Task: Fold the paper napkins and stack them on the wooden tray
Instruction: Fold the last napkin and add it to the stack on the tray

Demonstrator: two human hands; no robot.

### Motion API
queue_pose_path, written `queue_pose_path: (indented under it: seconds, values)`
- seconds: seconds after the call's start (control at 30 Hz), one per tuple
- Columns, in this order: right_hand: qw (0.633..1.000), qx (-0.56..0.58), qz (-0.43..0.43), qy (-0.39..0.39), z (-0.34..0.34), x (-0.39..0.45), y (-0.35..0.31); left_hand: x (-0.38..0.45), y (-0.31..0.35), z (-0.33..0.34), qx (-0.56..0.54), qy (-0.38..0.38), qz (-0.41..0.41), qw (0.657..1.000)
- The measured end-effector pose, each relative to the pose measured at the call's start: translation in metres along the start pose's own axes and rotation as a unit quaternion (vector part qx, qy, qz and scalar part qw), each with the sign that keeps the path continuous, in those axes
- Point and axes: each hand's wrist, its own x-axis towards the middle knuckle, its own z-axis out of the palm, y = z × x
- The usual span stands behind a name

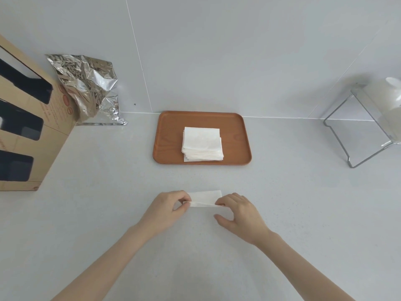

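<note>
White napkin (205, 198) pinched between left hand (167, 208) and right hand (237, 213), stack (202, 144) on wooden tray (171, 135)

A brown cardboard box (32, 118) stands at the left edge of the pale countertop (108, 181) and serves as the landmark here. Three dark cut-out openings run down its near face, and small red round prints mark the side turned toward the wall. Just behind the box, touching its far corner, sits a crumpled silver foil bag (86, 88), leaning against the light grey wall (217, 51). Far across the countertop from the box, at the right edge, stands a clear acrylic stand (360, 131). A white bundle (388, 103), cut off by the frame edge, rests on top of it.
</note>
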Motion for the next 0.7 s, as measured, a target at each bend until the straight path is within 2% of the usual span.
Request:
queue_pose_path:
  seconds: [0.13, 0.23, 0.4, 0.53, 0.7]
  values:
    - [0.992, 0.098, 0.062, 0.043, -0.021, 0.018, -0.005, 0.019, 0.019, -0.022, -0.093, 0.002, -0.034, 0.995]
    - [0.973, 0.193, 0.114, 0.050, -0.044, 0.042, -0.009, 0.042, 0.029, -0.040, -0.155, -0.004, -0.037, 0.987]
    - [0.943, 0.296, 0.133, 0.072, -0.074, 0.090, -0.012, 0.092, 0.036, -0.068, -0.237, 0.028, -0.052, 0.970]
    - [0.928, 0.324, 0.173, 0.053, -0.081, 0.134, -0.001, 0.131, 0.034, -0.080, -0.244, 0.071, -0.068, 0.965]
    - [0.927, 0.308, 0.208, 0.054, -0.069, 0.185, 0.019, 0.173, 0.017, -0.080, -0.193, 0.110, -0.088, 0.971]
